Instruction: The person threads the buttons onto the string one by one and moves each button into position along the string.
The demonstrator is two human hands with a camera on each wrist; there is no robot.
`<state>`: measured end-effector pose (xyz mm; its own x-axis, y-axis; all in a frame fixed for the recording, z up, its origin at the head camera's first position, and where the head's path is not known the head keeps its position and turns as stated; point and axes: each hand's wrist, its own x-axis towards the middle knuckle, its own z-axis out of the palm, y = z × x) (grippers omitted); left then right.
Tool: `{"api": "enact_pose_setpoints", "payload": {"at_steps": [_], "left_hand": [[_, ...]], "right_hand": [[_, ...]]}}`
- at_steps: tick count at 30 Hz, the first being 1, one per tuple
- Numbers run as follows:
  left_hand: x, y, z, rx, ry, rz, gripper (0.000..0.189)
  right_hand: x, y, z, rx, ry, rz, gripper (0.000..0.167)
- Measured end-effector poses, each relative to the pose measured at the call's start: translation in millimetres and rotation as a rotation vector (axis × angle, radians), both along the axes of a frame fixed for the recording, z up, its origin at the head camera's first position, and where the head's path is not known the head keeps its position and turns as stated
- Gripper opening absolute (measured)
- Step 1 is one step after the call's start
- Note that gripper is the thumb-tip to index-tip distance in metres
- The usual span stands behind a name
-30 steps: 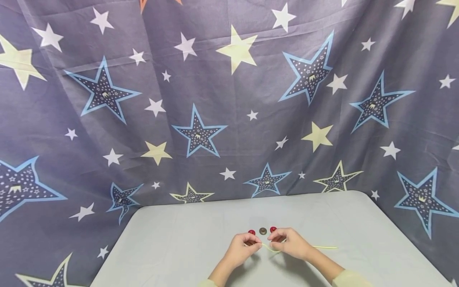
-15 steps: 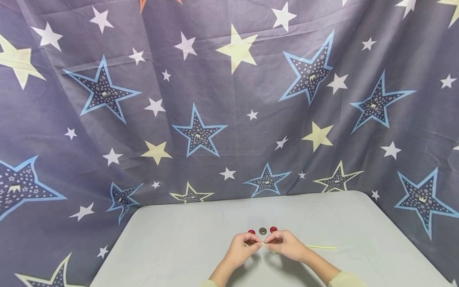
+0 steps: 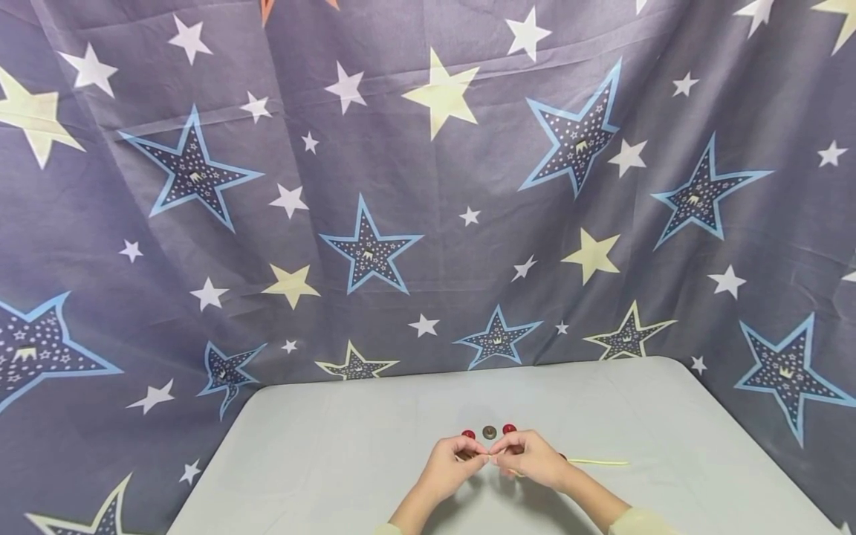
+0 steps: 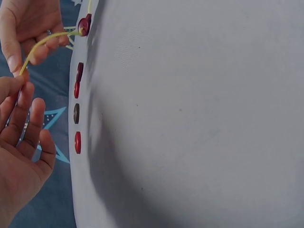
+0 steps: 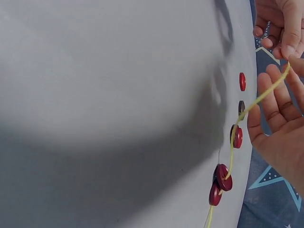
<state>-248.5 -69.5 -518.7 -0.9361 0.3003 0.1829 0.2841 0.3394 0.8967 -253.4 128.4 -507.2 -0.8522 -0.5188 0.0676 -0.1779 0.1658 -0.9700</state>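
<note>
A thin yellow cord (image 5: 266, 92) runs up to where the fingertips of both hands meet. My left hand (image 3: 449, 464) pinches the cord near its end. My right hand (image 3: 540, 462) pinches it at the same spot, thumb and forefinger touching the left fingertips. Dark red buttons (image 5: 223, 177) are threaded on the cord and lie on the table below the right hand. Beyond the hands are loose buttons in a row: a red button (image 3: 468, 435), a brown button (image 3: 490, 432) and another red one. The cord's tip is hidden between the fingers.
The pale table (image 3: 361, 446) stretches out on both sides of the hands. The cord's tail (image 3: 602, 462) lies on it to the right of the right wrist. A grey curtain (image 3: 414, 312) printed with stars hangs behind the table's far edge.
My right hand has moved left along the cord until its fingertips meet the left hand's. The slack stretch between the hands has closed up. The left hand has hardly moved.
</note>
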Motion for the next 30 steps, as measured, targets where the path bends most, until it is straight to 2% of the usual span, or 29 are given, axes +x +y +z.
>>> {"api": "enact_pose_setpoints", "payload": {"at_steps": [11, 12, 15, 19, 22, 27, 30], "left_hand": [[0.0, -0.5, -1.3, 0.002, 0.008, 0.003, 0.008], [1.2, -0.1, 0.1, -0.001, 0.008, 0.006, 0.007], [10.3, 0.7, 13.7, 0.005, 0.011, 0.007, 0.007], [7.0, -2.1, 8.6, 0.007, 0.018, 0.017, 0.008], [-5.8, -7.5, -10.1, -0.009, 0.035, 0.06, 0.01], [-9.7, -12.7, -14.8, -0.076, 0.097, 0.161, 0.014], [-10.7, -12.5, -16.1, -0.161, 0.133, 0.227, 0.016]], "right_hand": [[-2.9, 2, -4.2, 0.092, 0.056, -0.061, 0.018], [-3.2, 2, -4.2, 0.097, 0.065, -0.062, 0.018], [-3.9, 2, -3.9, 0.104, 0.083, -0.067, 0.018], [-5.1, 3, -2.9, 0.099, 0.089, -0.085, 0.018], [-6.2, 5, -2.3, 0.092, 0.099, -0.1, 0.017], [-7.9, 6, -4.2, 0.09, 0.109, -0.126, 0.018], [-8.9, 7, -6.5, 0.087, 0.111, -0.135, 0.018]]}}
